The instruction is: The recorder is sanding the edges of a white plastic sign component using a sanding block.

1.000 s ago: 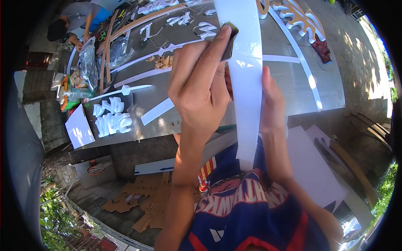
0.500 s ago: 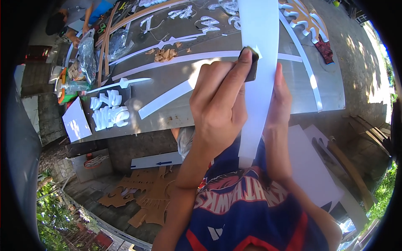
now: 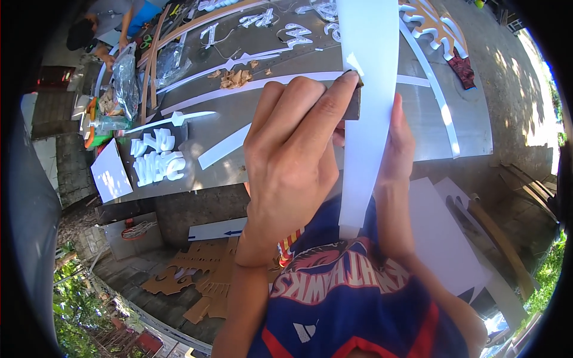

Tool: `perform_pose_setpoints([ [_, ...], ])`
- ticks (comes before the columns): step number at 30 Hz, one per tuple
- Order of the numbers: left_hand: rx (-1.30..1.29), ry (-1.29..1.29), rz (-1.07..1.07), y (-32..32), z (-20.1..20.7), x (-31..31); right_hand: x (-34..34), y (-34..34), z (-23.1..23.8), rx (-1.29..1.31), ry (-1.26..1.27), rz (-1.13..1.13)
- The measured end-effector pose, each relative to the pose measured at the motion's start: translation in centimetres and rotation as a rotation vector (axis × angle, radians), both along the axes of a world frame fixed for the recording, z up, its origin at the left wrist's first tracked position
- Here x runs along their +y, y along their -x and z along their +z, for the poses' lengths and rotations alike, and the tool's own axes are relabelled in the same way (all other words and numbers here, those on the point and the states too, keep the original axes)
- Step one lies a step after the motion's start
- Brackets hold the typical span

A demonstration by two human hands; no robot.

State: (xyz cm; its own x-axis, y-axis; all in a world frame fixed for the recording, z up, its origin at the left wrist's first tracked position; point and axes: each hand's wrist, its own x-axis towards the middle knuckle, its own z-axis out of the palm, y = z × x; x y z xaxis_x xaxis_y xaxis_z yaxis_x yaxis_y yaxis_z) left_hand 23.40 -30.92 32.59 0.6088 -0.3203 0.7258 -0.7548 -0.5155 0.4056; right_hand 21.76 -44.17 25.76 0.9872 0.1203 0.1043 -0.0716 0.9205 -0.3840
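A long white plastic-like strip (image 3: 371,42) stands lengthwise before me, running from my shirt up past the top edge. My left hand (image 3: 295,131) is closed on a small dark folded piece of sandpaper (image 3: 353,107), its index finger pressing on top, right at the strip's left edge. On the opposite side my right hand (image 3: 399,143) grips the strip, thumb up along the right edge, with its other fingers mostly hidden behind. Beneath both hands lies a grey metal-topped table (image 3: 233,143).
White raised letters (image 3: 158,161) sit at the table's near left, with a white panel (image 3: 111,173) beside them. Curved white strips (image 3: 439,104) and crumpled brown paper (image 3: 236,79) lie farther back. A co-worker (image 3: 113,24) bends over the far left. Cut brown sheets (image 3: 206,271) rest on the ground.
My left hand has shifted left and tilted, with the sandpaper drawn slightly down and outward at the strip's left edge. My right hand and the strip stay nearly in place.
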Motion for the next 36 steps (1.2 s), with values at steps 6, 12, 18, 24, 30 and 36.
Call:
perform_pose_setpoints([
  [6, -0.012, -0.102, -0.133, 1.5, -0.2, -0.5, -0.2, -0.1, 0.2, -0.063, 0.16, -0.02],
  [12, -0.52, -0.125, -0.036, -5.8, 3.6, 1.0, 1.4, 0.8, 0.8, -0.005, 0.147, 0.213],
  [18, -0.654, -0.033, -0.166, -10.2, 5.9, 0.7, 1.7, -0.4, 0.1, -0.088, 0.095, 0.23],
  [24, -0.29, -0.354, -0.364, -0.8, -3.2, 1.2, -0.6, -0.4, -0.6, 0.116, 0.17, -0.032],
  [30, -0.438, -0.411, -0.24, -1.5, -3.1, 2.0, 0.4, -1.1, 0.3, 0.07, 0.211, 0.114],
  [36, -0.747, -0.028, -0.23, -11.3, 4.7, 2.9, 1.6, -0.8, 0.3, -0.125, 0.039, 0.225],
])
